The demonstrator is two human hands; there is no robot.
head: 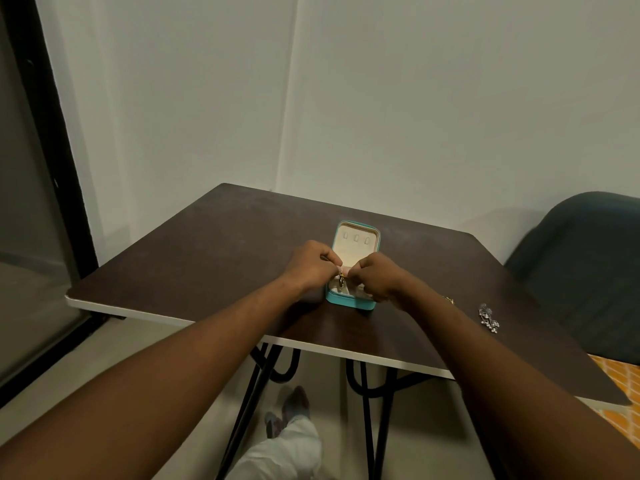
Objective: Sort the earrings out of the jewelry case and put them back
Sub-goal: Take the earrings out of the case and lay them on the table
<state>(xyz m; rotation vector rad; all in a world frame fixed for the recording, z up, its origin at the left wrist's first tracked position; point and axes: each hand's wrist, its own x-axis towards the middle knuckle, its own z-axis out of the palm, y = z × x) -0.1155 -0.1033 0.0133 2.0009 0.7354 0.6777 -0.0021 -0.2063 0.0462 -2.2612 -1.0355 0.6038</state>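
A small teal jewelry case [356, 228] lies open on the dark table [214, 251], its cream lining showing three small slots in the lid. Both hands meet right above the case's lower half. My left hand [311, 265] and my right hand [377, 277] pinch a small gold earring [341, 279] between their fingertips; it dangles over the case's compartments. A silver earring [489, 319] with dangling stones lies on the table at the right, and a small gold piece [449, 299] lies beside my right forearm.
The table stands in a corner against white walls, with a dark blue chair [581, 258] to its right and an orange patterned cloth [620, 403] at the lower right. A dark-framed glass door [38, 174] stands at the left. My legs show under the table.
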